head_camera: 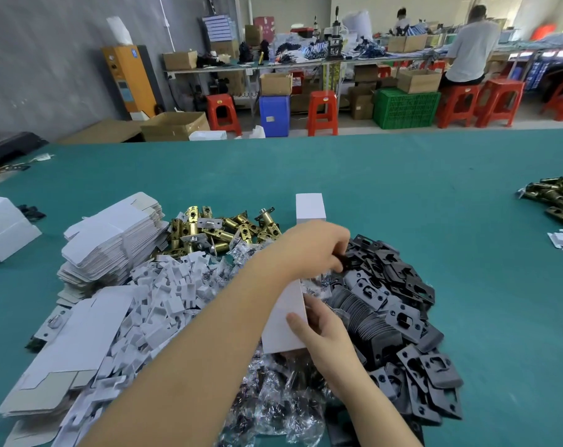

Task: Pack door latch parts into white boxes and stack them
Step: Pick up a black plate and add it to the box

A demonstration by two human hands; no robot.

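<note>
My right hand (322, 330) grips a white box (285, 321), tilted, over the parts in the middle of the green table. My left hand (312, 246) reaches across above it and pinches a black strike plate at the edge of the black plate pile (399, 314). A second white box (310, 206) stands upright just beyond my left hand. Brass latch bolts (222, 229) lie in a heap behind. Small clear bags of screws (283, 398) lie under my forearms.
Flat unfolded white cartons (112, 240) are stacked at left, with white cardboard inserts (164, 301) heaped beside them. More latches (557, 195) lie at the far right edge. Bare green table (402, 175) stretches beyond. A person sits at a far workbench.
</note>
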